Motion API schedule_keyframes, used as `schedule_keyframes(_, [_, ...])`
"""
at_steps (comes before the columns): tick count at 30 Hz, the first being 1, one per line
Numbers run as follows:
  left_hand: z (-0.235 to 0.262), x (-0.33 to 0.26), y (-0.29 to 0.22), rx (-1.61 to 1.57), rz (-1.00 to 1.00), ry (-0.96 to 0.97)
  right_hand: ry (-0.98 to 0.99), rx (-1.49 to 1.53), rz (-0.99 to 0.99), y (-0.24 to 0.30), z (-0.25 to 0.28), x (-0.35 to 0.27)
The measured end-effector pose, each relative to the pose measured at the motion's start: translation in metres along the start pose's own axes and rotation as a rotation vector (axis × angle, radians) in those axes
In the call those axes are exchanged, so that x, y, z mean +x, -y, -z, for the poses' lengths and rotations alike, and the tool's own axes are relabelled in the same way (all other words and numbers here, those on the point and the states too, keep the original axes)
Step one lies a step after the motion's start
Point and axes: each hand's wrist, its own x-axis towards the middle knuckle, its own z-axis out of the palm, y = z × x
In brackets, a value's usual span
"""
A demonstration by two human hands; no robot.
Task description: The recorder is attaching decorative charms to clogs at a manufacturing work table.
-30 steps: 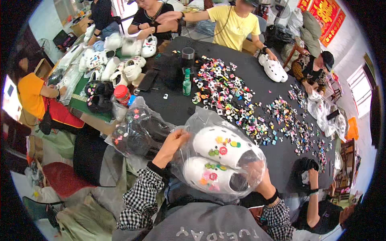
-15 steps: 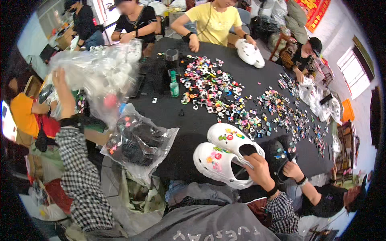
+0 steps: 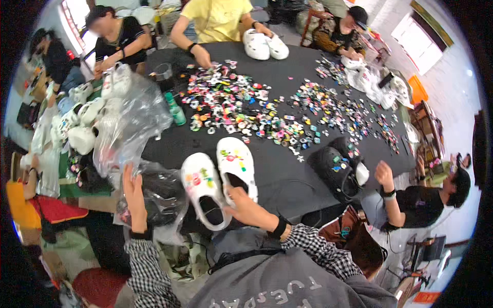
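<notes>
A pair of white clogs, the left clog (image 3: pixel 201 180) and the right clog (image 3: pixel 235 156), stands toes away from me at the table's near edge, with colourful charms on the uppers. My right hand (image 3: pixel 251 209) is closed at their heels, thumb and fingers gripping the right clog's back. My left hand (image 3: pixel 134 197) is held up with fingers stretched, beside a clear plastic bag (image 3: pixel 167 197) with dark contents. A larger clear plastic bag (image 3: pixel 134 120) lies just beyond its fingertips; I cannot make out whether they touch.
Loose shoe charms (image 3: pixel 241 102) spread in heaps over the black table (image 3: pixel 280 177). A green bottle (image 3: pixel 175 109) stands left of them. Black clogs (image 3: pixel 336 167) lie at right by a co-worker's hand (image 3: pixel 384 175). More white clogs (image 3: pixel 82 139) pile up at far left. Other people sit around the table.
My left hand has come down and nearer from the large plastic bag. The white clogs and my right hand have shifted left in view. The co-worker's hand has left the black clogs.
</notes>
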Motion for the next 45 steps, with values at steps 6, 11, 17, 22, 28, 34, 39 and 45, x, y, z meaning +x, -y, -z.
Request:
schedule_keyframes(6, [-0.057, -0.066, -0.030, -0.043, 0.039, 0.088, -0.219, -0.100, 0.043, -0.002, 0.136, -0.028])
schedule_keyframes(11, [-0.073, -0.081, -0.031, -0.169, 0.200, 0.046, -0.699, -0.309, -0.457, -0.111, 0.280, -0.131])
schedule_keyframes(17, [-0.096, -0.084, -0.033, -0.231, 0.237, 0.098, -0.640, -0.707, -0.501, -0.228, 0.350, -0.197])
schedule_keyframes(22, [-0.100, -0.088, -0.048, -0.207, 0.242, 0.122, -0.756, -0.649, -0.591, -0.242, 0.339, -0.163])
schedule_keyframes(28, [-0.065, -0.081, -0.072, -0.179, 0.198, 0.088, -0.655, -0.665, -0.427, -0.179, 0.320, -0.156])
schedule_keyframes(34, [0.010, -0.043, -0.057, -0.234, 0.153, -0.037, -0.658, -0.752, -0.350, -0.154, 0.301, -0.182])
schedule_keyframes(39, [0.087, 0.018, 0.009, 0.188, -0.126, -0.418, -0.729, -0.491, -0.355, -0.071, 0.275, -0.160])
schedule_keyframes(45, [0.141, 0.085, 0.069, 0.627, -0.241, -0.287, -0.672, -0.154, -0.296, 0.061, 0.213, -0.085])
